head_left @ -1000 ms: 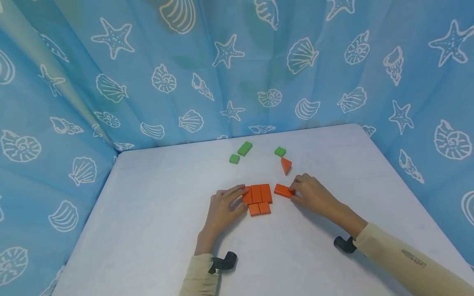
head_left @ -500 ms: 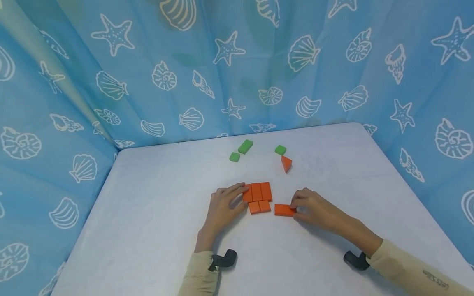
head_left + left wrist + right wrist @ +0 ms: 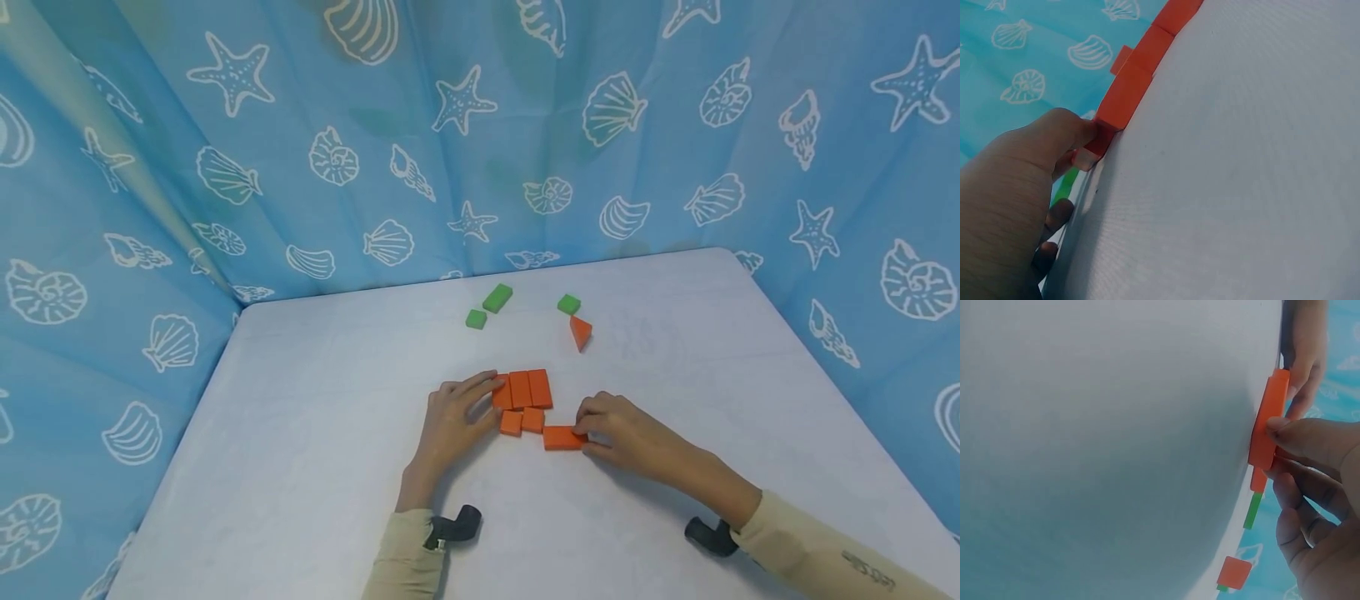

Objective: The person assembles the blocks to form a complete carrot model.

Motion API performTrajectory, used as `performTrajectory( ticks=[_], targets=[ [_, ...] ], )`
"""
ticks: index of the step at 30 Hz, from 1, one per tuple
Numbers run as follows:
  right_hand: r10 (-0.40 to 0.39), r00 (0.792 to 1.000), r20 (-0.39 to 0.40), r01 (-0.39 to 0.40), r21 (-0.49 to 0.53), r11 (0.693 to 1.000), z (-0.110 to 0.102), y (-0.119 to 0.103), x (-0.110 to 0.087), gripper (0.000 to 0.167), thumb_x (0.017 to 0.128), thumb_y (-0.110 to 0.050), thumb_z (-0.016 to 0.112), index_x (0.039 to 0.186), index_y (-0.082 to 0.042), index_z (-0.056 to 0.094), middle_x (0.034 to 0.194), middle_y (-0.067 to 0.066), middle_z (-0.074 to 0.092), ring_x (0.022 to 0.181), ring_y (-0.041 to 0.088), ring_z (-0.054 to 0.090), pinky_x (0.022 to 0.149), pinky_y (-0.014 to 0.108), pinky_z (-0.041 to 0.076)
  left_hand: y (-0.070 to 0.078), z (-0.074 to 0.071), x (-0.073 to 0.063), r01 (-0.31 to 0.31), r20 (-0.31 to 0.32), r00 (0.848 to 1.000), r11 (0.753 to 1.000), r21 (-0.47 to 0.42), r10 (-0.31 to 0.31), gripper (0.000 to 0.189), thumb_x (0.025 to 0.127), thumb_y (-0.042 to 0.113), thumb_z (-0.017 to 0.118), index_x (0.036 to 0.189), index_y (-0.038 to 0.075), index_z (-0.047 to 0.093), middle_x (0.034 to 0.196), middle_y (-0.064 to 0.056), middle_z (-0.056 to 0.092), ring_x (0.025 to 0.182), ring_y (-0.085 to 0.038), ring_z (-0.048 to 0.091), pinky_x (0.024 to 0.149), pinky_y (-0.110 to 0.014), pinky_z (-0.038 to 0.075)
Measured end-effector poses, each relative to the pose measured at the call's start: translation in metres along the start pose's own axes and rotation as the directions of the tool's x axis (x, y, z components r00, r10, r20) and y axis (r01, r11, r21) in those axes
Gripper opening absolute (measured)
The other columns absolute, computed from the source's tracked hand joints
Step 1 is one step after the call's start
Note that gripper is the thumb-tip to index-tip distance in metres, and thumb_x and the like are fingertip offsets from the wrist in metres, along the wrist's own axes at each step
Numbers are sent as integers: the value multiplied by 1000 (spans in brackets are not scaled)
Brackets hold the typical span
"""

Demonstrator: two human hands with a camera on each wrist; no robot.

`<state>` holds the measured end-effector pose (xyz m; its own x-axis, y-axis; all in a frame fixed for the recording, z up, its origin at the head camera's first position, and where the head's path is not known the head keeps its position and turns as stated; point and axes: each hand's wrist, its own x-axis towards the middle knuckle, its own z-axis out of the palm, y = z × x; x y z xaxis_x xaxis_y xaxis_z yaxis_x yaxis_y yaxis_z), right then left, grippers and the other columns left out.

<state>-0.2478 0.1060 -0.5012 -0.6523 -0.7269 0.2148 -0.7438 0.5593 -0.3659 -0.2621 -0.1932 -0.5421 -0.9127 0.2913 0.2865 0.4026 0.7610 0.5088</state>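
In the head view, three upright orange rectangular blocks (image 3: 520, 390) lie side by side on the white table. Two small orange square blocks (image 3: 512, 423) lie just in front of them, slightly out of line with each other. My left hand (image 3: 450, 429) spans the leftmost orange block (image 3: 502, 393) between thumb and fingers, partly covering it. My right hand (image 3: 618, 433) pinches another orange rectangular block (image 3: 561, 438), lying lengthwise, its left end close to the right small square. In the right wrist view, the thumb presses on this block (image 3: 1264, 440), with fingers behind it.
Toward the back of the table (image 3: 337, 358) lie a long green block (image 3: 497, 298) and two small green blocks, one on the left (image 3: 476, 319) and one on the right (image 3: 568, 304). An orange triangular block (image 3: 581, 332) sits near the right one. A blue shell-patterned curtain (image 3: 465, 167) surrounds the table.
My right hand has carried its orange block nearer to me, then leftward to the small squares. Those squares have shifted slightly out of line. My left hand stays nearly still.
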Motion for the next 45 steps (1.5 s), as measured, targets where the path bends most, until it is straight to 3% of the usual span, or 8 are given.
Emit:
performTrajectory(
  ticks=[4, 12, 19, 25, 30, 34, 40, 45],
  targets=[
    [-4, 1000, 8, 3, 19, 1000, 2, -2, -2, 20, 78, -9, 85, 96, -11, 77, 98, -6, 63, 91, 12, 55, 80, 29, 52, 0, 0, 0, -1, 7, 1000, 1000, 14, 1, 44, 95, 33, 65, 139, 26, 62, 147, 10, 52, 110, -20, 50, 93, -45, 36],
    [-81, 995, -64, 82, 11, 997, 9, -7, 3, 21, 77, -9, 86, 95, -13, 76, 98, -7, 62, 90, 11, 55, 80, 31, 49, 3, -5, 0, 29, 28, 999, 999, 15, -29, 45, 95, 34, 66, 139, 26, 61, 148, 11, 50, 111, -21, 49, 95, -45, 35],
    [-5, 999, -41, 2, -66, 998, 8, -12, 4, 21, 79, -16, 85, 98, -15, 77, 98, -7, 62, 92, 12, 55, 81, 35, 46, -1, 0, -1, 18, 21, 1000, 1000, 7, -18, 45, 95, 35, 65, 139, 28, 61, 148, 13, 50, 111, -19, 48, 95, -44, 35],
    [28, 999, -35, -30, -52, 998, 7, -13, 4, 23, 79, -16, 85, 101, -14, 77, 100, -7, 63, 94, 12, 55, 82, 35, 46, 1, -1, 0, 7, 16, 1000, 1000, 19, -7, 45, 96, 34, 65, 140, 27, 61, 148, 12, 50, 111, -19, 49, 95, -45, 36],
    [-77, 996, -36, 77, -8, 997, 11, -20, 7, 23, 79, -14, 85, 100, -14, 76, 100, -9, 63, 95, 11, 56, 82, 34, 45, 1, -2, 0, -4, 7, 1000, 1000, 19, 4, 44, 95, 33, 65, 139, 27, 62, 147, 10, 51, 111, -20, 50, 94, -45, 37],
    [-157, 985, -69, 154, -43, 987, 19, -26, 15, 22, 80, -16, 84, 100, -14, 75, 101, -7, 63, 95, 11, 56, 82, 33, 45, 1, -3, 0, 2, -1, 1000, 1000, 18, -2, 44, 95, 34, 66, 138, 29, 62, 147, 11, 52, 111, -20, 50, 94, -45, 36],
    [-96, 992, -86, 85, -121, 989, 25, -29, 23, 25, 79, -21, 85, 101, -14, 75, 105, -5, 65, 96, 13, 57, 82, 34, 44, 0, -1, 0, 16, 13, 1000, 1000, 11, -16, 44, 96, 36, 65, 139, 30, 61, 148, 12, 50, 112, -19, 50, 94, -44, 35],
    [-28, 996, -90, 18, -106, 994, 23, -28, 21, 28, 80, -22, 85, 105, -13, 76, 107, -3, 65, 101, 16, 57, 85, 36, 45, 1, -1, 1, -1, 0, 1000, 1000, 14, 1, 43, 96, 37, 66, 138, 29, 62, 147, 11, 52, 111, -19, 51, 93, -44, 36]
  ],
)
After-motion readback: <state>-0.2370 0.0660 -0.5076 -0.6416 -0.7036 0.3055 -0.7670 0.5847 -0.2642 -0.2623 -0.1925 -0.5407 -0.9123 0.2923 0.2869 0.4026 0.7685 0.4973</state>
